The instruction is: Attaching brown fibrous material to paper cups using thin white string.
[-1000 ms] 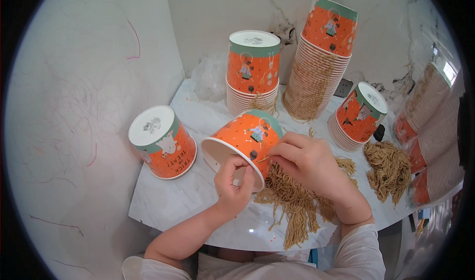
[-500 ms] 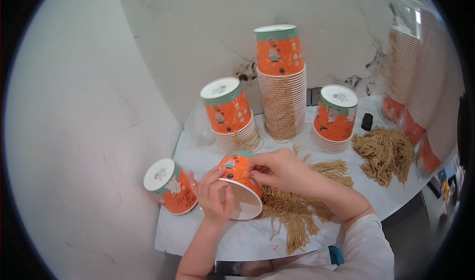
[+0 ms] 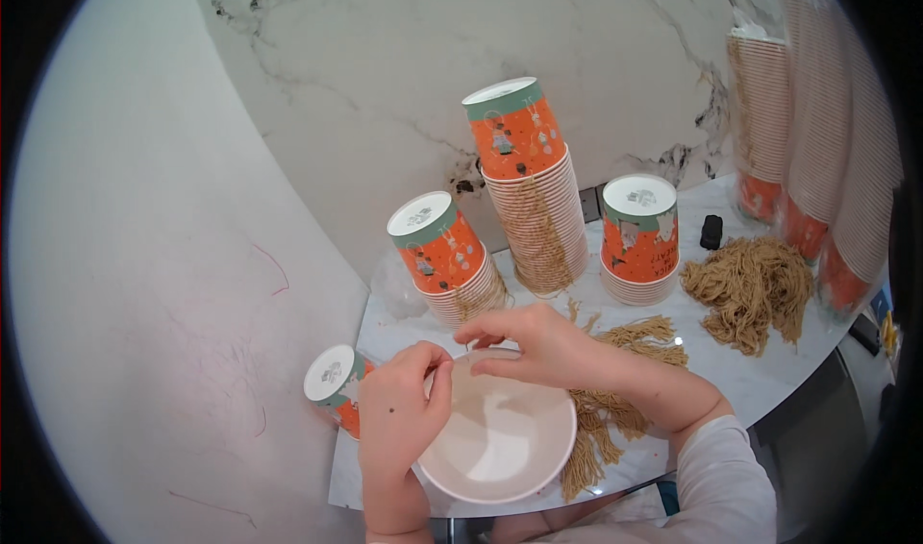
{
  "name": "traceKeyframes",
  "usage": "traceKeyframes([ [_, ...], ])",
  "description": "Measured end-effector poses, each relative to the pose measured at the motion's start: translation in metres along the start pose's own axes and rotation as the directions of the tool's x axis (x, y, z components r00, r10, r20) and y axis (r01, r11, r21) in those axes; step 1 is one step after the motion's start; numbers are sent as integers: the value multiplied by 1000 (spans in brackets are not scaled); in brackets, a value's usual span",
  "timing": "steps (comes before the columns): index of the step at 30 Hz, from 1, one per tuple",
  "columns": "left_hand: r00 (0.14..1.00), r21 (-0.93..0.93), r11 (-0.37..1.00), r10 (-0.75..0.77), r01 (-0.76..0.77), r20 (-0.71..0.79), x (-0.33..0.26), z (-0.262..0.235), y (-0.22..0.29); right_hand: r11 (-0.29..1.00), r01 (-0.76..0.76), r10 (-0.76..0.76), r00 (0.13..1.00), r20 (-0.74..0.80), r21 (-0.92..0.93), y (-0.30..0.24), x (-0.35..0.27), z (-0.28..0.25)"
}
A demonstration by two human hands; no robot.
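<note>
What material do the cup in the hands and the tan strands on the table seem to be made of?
The cup looks like matte white paperboard, with a rolled rim and thin wall. The tan strands look like twine or jute fibre, dull and frayed, though dry noodles cannot be ruled out.

Packing workshop: paper cup stacks (image 3: 538, 227) crowd a marble table (image 3: 769, 376).

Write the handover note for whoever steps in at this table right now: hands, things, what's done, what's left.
Left hand: grips the near-left rim of the white-lined paper cup, which is tipped open toward the camera and looks empty.
Right hand: fingers pinch at the cup's far rim; whether they hold a string cannot be told.
Loose tan strings lie on the white marble table under the right forearm, and a bigger tan string heap sits further right.
Upside-down orange paper cup stacks stand behind, with one single orange cup at left.
Done: stacks with strings hanging.
Left: the cup in hand.
</note>
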State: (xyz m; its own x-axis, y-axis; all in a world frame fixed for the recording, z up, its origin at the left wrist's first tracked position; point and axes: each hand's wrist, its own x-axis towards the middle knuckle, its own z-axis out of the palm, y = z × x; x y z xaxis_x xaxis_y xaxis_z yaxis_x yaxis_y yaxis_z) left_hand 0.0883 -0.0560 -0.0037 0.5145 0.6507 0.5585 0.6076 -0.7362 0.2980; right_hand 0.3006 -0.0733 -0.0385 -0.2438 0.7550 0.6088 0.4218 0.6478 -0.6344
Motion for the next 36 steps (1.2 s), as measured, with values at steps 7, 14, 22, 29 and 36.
traceKeyframes([
  [7,988,-142,980,-126,137,86,-5,0,12,985,-65,46,992,117,160,-13,-5,3],
  [14,949,-312,927,-115,208,293,12,5,-21,993,-117,113,987,116,22,5,-1,7],
  [22,820,-591,788,217,174,530,32,14,-68,998,-28,37,987,156,-61,10,2,9],
  [29,759,-760,622,399,188,514,47,34,-64,996,56,-71,964,258,66,7,4,6],
  [36,601,-695,668,448,266,662,43,5,-69,964,48,-144,920,363,260,-1,1,-10],
])
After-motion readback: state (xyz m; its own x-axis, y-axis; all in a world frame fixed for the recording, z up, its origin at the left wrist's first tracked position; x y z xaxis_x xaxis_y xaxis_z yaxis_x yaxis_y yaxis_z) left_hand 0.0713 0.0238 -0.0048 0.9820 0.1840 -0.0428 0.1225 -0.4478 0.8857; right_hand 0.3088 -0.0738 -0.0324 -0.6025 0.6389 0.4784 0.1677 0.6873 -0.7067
